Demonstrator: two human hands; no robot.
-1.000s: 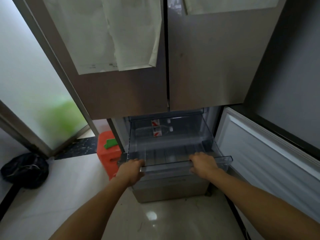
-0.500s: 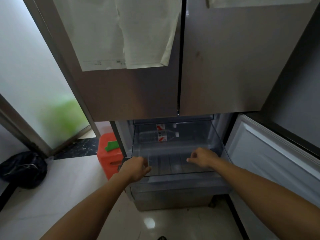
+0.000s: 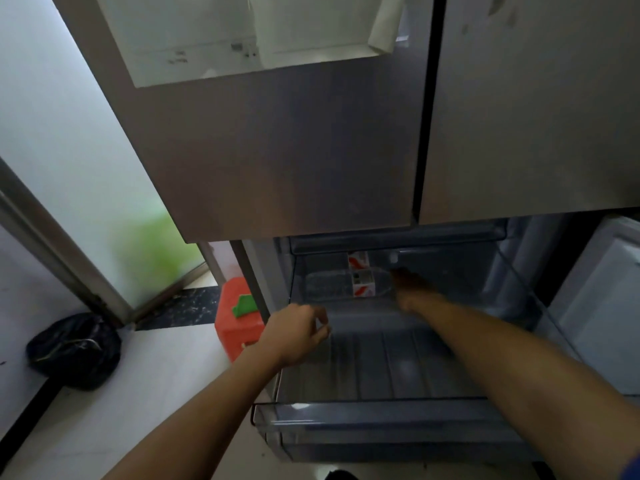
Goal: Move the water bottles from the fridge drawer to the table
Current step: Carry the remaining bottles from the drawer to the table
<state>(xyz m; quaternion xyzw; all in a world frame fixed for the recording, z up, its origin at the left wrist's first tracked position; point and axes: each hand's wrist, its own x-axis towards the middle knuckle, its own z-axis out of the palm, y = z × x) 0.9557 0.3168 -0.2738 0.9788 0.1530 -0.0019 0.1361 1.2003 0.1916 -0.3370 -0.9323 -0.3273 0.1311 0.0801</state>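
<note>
Fridge doors (image 3: 311,150) brushed metal, matt; drawer (image 3: 381,415) clear glossy plastic; bottles (image 3: 332,285) transparent plastic; floor (image 3: 138,393) glossy tile.

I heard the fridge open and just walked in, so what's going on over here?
A person is getting water bottles out of the fridge. Its clear drawer is pulled out, and the nearer bottle and farther bottle lie on their sides at the back. The right hand reaches in to the nearer bottle's cap end; blur hides whether it grips yet. The left hand hovers over the drawer's front left, loosely curled, holding nothing.
</note>
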